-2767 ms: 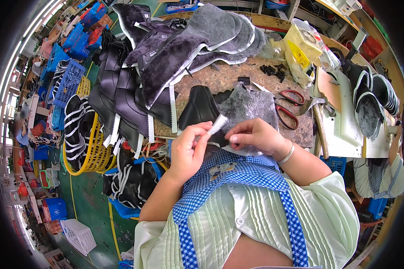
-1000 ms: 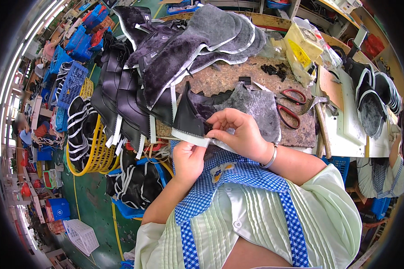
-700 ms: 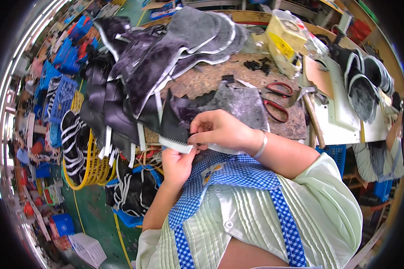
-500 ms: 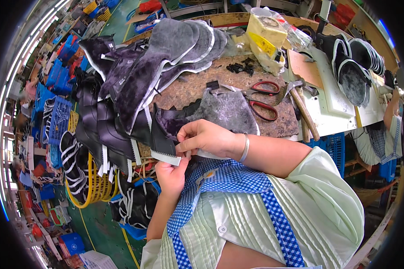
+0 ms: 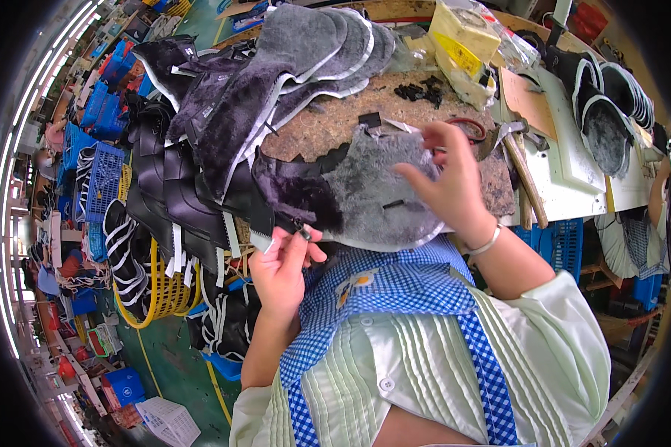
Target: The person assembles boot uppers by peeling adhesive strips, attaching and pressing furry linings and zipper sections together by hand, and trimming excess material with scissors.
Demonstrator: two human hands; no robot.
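A fur-lined boot upper (image 5: 380, 182), grey plush with a dark purple part and a white rim, lies spread at the table's near edge. My left hand (image 5: 279, 272) is closed at its lower left corner, pinching the black white-edged flap; a small dark, shiny piece (image 5: 302, 229) shows at the thumb and fingertips, too small to name. My right hand (image 5: 455, 175) hovers over the upper's right side with thumb and fingers apart, holding nothing. Just beyond it lie red-handled scissors (image 5: 470, 128), partly hidden by that hand. A short black strip (image 5: 394, 203) rests on the grey plush.
Stacked fur-lined uppers (image 5: 298, 45) cover the table's left side, with black uppers (image 5: 183, 201) hanging over its edge. At right are a hammer (image 5: 525, 175), a cardboard piece (image 5: 528, 104) and more uppers (image 5: 604, 130). A yellowish block (image 5: 462, 37) stands at the back. A yellow basket (image 5: 160, 290) is below left.
My right hand has left the flap and moved right and away toward the scissors, its fingers opening. My left hand stays at the flap. More of the grey plush now shows.
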